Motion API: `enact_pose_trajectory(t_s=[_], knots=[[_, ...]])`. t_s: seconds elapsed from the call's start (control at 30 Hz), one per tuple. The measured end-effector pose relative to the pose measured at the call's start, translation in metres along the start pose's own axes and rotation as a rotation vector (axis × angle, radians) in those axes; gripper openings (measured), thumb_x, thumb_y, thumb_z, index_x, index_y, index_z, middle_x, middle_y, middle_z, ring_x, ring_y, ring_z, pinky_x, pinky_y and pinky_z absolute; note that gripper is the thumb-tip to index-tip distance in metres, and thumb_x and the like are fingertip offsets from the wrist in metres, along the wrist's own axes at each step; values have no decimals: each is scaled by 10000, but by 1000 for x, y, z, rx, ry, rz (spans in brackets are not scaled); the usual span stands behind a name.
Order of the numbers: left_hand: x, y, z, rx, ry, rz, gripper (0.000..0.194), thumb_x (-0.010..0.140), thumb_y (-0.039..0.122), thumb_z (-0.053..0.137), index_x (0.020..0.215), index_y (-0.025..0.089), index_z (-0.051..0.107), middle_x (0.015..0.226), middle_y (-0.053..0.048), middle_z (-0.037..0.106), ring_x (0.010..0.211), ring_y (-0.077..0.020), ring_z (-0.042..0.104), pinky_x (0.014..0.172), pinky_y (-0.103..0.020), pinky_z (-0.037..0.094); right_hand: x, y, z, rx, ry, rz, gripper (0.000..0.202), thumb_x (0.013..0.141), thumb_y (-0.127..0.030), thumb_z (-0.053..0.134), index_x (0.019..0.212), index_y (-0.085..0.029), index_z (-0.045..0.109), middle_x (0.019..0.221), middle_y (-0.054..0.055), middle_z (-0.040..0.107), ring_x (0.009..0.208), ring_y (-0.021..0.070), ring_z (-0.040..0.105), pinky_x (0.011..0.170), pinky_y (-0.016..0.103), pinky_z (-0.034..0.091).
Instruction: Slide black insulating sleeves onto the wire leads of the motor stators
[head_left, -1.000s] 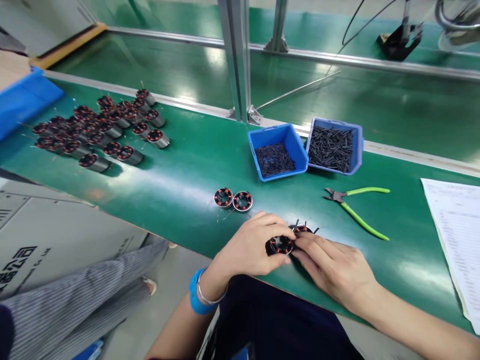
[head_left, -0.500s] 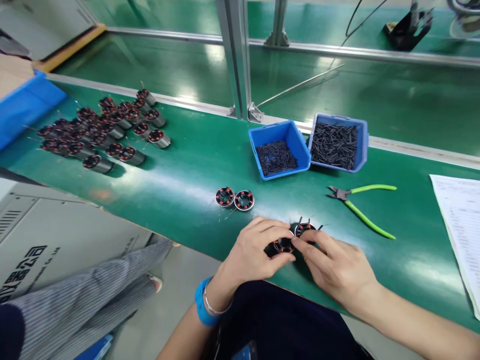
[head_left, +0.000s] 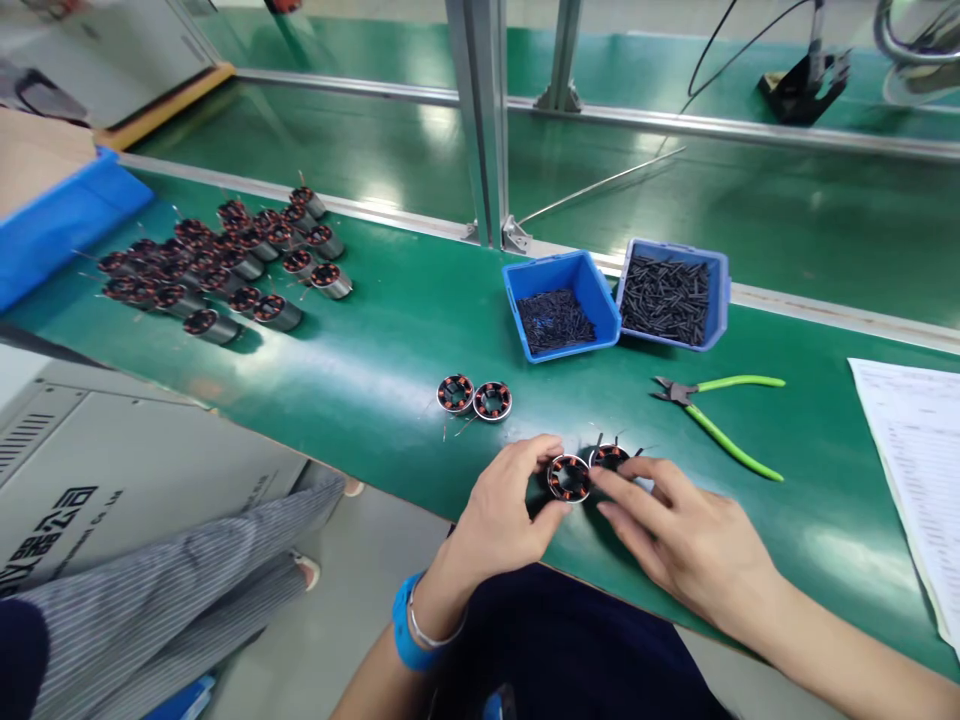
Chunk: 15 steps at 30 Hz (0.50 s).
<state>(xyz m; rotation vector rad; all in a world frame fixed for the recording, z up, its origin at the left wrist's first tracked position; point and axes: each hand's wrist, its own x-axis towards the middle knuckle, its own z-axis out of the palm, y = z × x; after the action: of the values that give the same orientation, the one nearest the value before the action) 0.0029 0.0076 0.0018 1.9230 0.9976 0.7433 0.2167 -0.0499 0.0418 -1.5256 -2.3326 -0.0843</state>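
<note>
Thumb and fingers of my left hand [head_left: 504, 505] curve around a round motor stator [head_left: 568, 479] with copper windings and a metal rim, standing upright near the bench's front edge. Touching it on the right is a second stator [head_left: 608, 455], with short black sleeves sticking up from its wires. My right hand [head_left: 686, 535] reaches in from the right, fingers apart, one fingertip at the place where the two stators meet. No object shows between its fingers. Farther left stand another stator [head_left: 455, 394] and a neighbouring stator [head_left: 493, 401], their thin wire leads lying on the bench.
Behind the hands are a blue bin [head_left: 559, 305] and a paler bin [head_left: 673, 295], both holding short black tubes. Green-handled side cutters [head_left: 720, 415] lie right, beside paper sheets [head_left: 904, 470]. Many stators [head_left: 225, 255] crowd the left. An aluminium post [head_left: 484, 130] rises at the back.
My left fingers have drawn back and spread a little, showing more of the stator. The right hand's fingers have spread apart and shifted slightly right. The whole view has moved slightly.
</note>
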Motion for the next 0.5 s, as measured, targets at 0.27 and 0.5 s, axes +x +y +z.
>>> enact_pose_trajectory(t_s=[0.27,0.5], knots=[[-7,3,11,-26,92,-52,619,757,121,760,1321,210,521,1221,-93,672,1015,-222,694,931,-400,591,17,10,10,-10,-146,-207,444,966,-87,328,1145,-198,720,872,64,741,513,160,665,437,282,511],[-18,-6,-5,-72,446,139,392,777,132,667,1161,185,605,1077,-74,667,979,-207,650,835,-349,578,49,57,-58,44,94,-160,343,992,-254,429,1103,-291,751,1024,73,781,772,202,751,609,313,584]])
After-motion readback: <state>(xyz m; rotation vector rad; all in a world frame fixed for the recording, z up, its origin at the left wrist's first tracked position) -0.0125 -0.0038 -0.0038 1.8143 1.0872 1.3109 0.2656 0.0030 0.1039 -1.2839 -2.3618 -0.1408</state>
